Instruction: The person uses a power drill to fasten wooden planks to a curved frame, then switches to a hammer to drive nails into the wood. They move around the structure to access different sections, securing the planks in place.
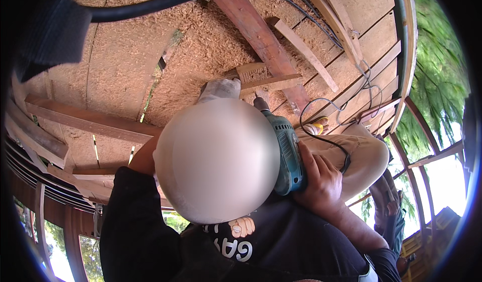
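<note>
My right hand (321, 184) grips the handle of a teal power drill (287, 154). The drill's nose (259, 103) points at a small wooden block (252, 72) and a thin wood strip (273, 82), both lying against a reddish plank (261, 38). My left hand (220, 89), in a pale work glove, rests on the sawdust right beside that block. Its fingers are partly hidden, so its grip is unclear. The drill's black cord (321, 124) loops off to the right. A blurred round area covers the middle of the view.
The floor is board decking (125, 66) covered in sawdust, with gaps between boards. Loose wood strips (306, 53) lie around, a thick black hose (150, 8) crosses the top, and thin cables (364, 78) trail on the right. My knee in khaki trousers (364, 154) is on the right. A railing (404, 51) borders the trees.
</note>
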Available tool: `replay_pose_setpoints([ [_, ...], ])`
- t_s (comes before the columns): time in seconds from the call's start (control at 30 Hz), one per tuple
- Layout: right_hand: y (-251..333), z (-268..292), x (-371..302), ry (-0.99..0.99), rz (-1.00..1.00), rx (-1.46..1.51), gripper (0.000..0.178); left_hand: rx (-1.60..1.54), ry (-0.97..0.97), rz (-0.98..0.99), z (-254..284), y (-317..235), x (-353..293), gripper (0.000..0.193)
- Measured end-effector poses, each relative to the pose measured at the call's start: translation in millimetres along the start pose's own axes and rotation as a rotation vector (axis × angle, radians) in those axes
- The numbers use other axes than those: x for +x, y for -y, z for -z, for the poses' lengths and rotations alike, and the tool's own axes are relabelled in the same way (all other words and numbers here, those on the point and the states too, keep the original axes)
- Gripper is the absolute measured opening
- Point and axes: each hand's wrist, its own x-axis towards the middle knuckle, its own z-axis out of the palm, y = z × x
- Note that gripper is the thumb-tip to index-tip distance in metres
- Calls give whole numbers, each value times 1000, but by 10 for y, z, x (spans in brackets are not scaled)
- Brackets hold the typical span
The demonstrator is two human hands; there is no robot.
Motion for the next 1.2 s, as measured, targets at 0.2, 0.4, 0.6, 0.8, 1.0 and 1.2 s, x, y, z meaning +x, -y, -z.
replay_pose_setpoints([
  [0.2,0,-2,-5,9,-5,6,82,-16,-7,-24,9,3,-15,41],
  [0.4,-5,-35,7,-19,7,3,77,-32,13,7,24,-3,-6,40],
  [0.6,12,-10,41,-14,7,1,79,-29,-9,-13,74,-35,-43,41],
  [0.8,14,51,79,5,5,2,83,-14,-30,-25,44,-27,-65,39],
  [1.0,-4,60,70,44,-39,-9,87,-17,-30,-34,38,-2,-27,37],
  [1.2,-13,35,46,20,-27,-5,89,-49,-15,-36,10,20,-34,38],
])
